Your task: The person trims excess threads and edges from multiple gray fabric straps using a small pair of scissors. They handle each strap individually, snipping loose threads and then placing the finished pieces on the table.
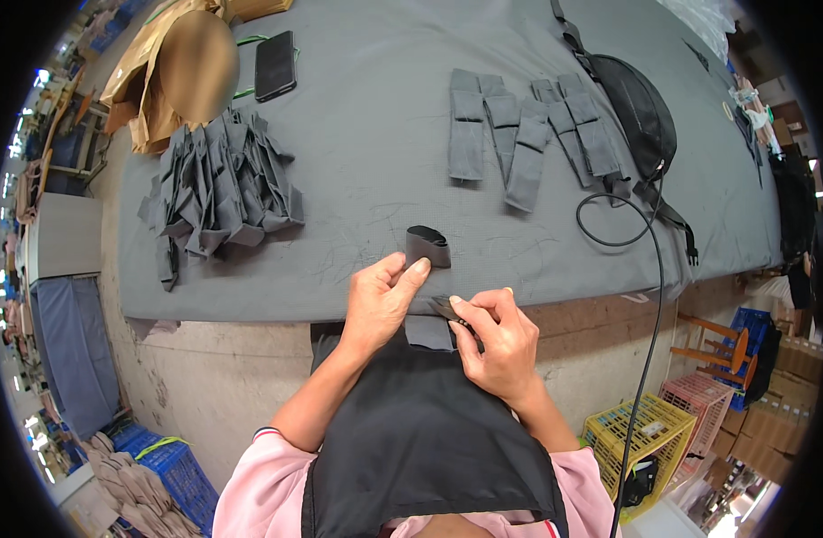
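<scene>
At bench edge | left hand pinches grey strip, curled on cloth | right hand closed on small dark tool | judgement: hold strip flat, work near pinch.

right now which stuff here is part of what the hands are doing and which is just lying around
In use:
- left hand pinching the grey fabric strip
- right hand holding a small dark tool
- heap of grey pieces
- row of folded grey pieces

Lying about:
- phone
- black bag
- black cable
- yellow crate
</scene>
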